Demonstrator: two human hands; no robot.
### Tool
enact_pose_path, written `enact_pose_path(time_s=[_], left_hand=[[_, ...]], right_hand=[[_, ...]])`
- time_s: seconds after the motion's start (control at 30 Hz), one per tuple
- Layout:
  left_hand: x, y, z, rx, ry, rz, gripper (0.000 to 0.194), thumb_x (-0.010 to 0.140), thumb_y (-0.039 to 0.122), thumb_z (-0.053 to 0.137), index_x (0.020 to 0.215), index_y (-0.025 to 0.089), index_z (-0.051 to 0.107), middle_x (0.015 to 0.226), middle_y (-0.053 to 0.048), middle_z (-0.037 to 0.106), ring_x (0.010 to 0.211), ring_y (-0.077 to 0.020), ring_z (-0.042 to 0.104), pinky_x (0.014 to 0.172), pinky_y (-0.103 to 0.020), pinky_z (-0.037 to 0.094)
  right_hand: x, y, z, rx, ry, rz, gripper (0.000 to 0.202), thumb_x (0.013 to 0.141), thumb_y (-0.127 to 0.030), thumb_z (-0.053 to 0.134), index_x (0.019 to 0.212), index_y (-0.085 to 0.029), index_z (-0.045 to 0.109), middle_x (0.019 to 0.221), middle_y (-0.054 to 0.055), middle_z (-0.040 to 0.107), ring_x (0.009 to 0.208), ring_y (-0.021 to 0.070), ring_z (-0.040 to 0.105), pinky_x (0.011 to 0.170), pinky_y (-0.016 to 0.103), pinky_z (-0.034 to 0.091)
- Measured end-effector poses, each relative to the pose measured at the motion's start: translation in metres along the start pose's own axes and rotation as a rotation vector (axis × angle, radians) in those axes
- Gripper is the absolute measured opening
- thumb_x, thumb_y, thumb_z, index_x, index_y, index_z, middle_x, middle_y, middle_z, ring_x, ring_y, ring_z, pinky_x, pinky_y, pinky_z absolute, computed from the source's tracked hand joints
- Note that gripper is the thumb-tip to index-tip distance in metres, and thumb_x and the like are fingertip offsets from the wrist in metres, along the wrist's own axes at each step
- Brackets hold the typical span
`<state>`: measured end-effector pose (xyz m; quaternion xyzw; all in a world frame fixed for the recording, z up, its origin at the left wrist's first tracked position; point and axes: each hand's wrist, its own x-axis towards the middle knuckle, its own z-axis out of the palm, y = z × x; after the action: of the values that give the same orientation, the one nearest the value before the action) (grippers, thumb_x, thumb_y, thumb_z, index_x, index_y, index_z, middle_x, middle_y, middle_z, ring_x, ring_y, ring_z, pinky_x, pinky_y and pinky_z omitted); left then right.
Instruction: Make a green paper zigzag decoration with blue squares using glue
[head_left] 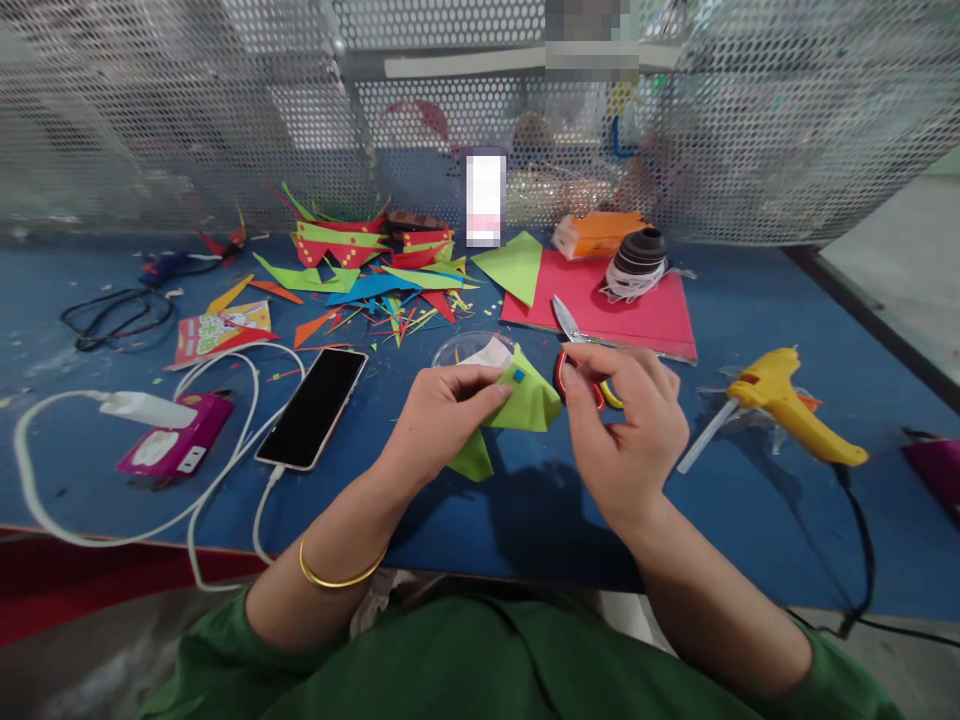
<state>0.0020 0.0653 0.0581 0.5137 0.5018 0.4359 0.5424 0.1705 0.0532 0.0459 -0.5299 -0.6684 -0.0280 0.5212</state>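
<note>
My left hand [454, 415] pinches a lime-green felt piece [531, 400] between thumb and fingers. On the felt sits a small blue square [518, 376]. A pointed flap of the same green hangs below my fingers. To the right, my right hand [630, 420] is closed in a pinch, apart from the felt; whatever its fingertips hold is too small to make out. Just behind that hand lie scissors [568, 320] with red and yellow handles, partly hidden by it. A clear round dish [459, 348] with something white in it stands behind the felt.
Felt scraps [375, 285] and red-and-green masks [341, 243] are heaped at the back. Left are a phone [313, 408], white cables and a purple power strip [178, 437]. Right are a yellow glue gun [799, 400] and a red sheet [559, 285]. A perforated metal screen [450, 110] stands behind.
</note>
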Motion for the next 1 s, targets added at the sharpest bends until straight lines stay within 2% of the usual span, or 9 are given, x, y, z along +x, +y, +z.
enact_pose_path(time_s=[0.1,0.17,0.23,0.3,0.47,0.67,1.0], left_hand=[[0.001,0.000,-0.002,-0.036,0.035,-0.021,0.022,0.074,0.036,0.079,0.086,0.018,0.083,0.082,-0.003,0.078,0.069,-0.0153,0.066,0.065,-0.025,0.051],[0.001,0.000,-0.003,-0.044,0.050,-0.023,0.021,0.073,0.036,0.080,0.084,0.018,0.083,0.079,-0.003,0.078,0.068,-0.0149,0.065,0.064,-0.024,0.050],[0.002,0.000,-0.004,-0.050,0.058,-0.020,0.020,0.074,0.036,0.079,0.082,0.018,0.083,0.077,-0.002,0.077,0.067,-0.0143,0.064,0.063,-0.024,0.049],[0.002,0.000,-0.005,-0.056,0.054,-0.013,0.018,0.075,0.035,0.079,0.081,0.018,0.082,0.075,-0.001,0.076,0.066,-0.0133,0.063,0.063,-0.023,0.048],[0.003,0.000,-0.007,-0.038,0.006,0.021,0.015,0.077,0.033,0.076,0.080,0.018,0.080,0.074,0.000,0.073,0.064,-0.0113,0.060,0.062,-0.022,0.046],[0.003,0.002,-0.006,-0.012,0.011,0.067,0.024,0.076,0.040,0.080,0.072,0.017,0.074,0.065,0.002,0.065,0.059,-0.0089,0.052,0.058,-0.021,0.042],[0.005,0.001,-0.008,-0.005,0.013,0.080,0.022,0.078,0.035,0.078,0.071,0.015,0.072,0.065,0.003,0.062,0.059,-0.0073,0.050,0.057,-0.019,0.040]], right_hand=[[0.002,0.004,0.001,0.064,-0.092,0.071,0.012,0.095,-0.030,0.060,0.102,-0.025,0.068,0.083,0.001,0.071,0.085,0.0203,0.066,0.088,0.039,0.045],[0.003,0.008,0.003,0.152,-0.201,0.201,0.020,0.094,-0.037,0.061,0.107,-0.024,0.068,0.083,0.001,0.070,0.080,0.0195,0.064,0.078,0.036,0.047],[0.003,0.010,0.005,0.235,-0.301,0.346,0.030,0.093,-0.046,0.061,0.111,-0.022,0.067,0.079,0.001,0.067,0.072,0.0175,0.060,0.065,0.032,0.043],[0.003,0.010,0.007,0.329,-0.365,0.472,0.037,0.091,-0.051,0.062,0.113,-0.021,0.066,0.072,-0.001,0.061,0.065,0.0151,0.053,0.058,0.030,0.039],[0.002,0.003,0.011,0.614,-0.337,0.685,0.039,0.084,-0.042,0.071,0.115,-0.021,0.065,0.062,-0.008,0.048,0.057,0.0110,0.044,0.057,0.028,0.038],[0.000,-0.007,0.010,0.590,-0.307,0.668,0.040,0.082,-0.036,0.072,0.117,-0.019,0.063,0.063,-0.008,0.054,0.058,0.0108,0.050,0.059,0.027,0.042],[-0.001,-0.009,0.009,0.537,-0.322,0.609,0.041,0.083,-0.035,0.068,0.119,-0.016,0.062,0.063,-0.008,0.058,0.061,0.0112,0.056,0.064,0.027,0.046]])
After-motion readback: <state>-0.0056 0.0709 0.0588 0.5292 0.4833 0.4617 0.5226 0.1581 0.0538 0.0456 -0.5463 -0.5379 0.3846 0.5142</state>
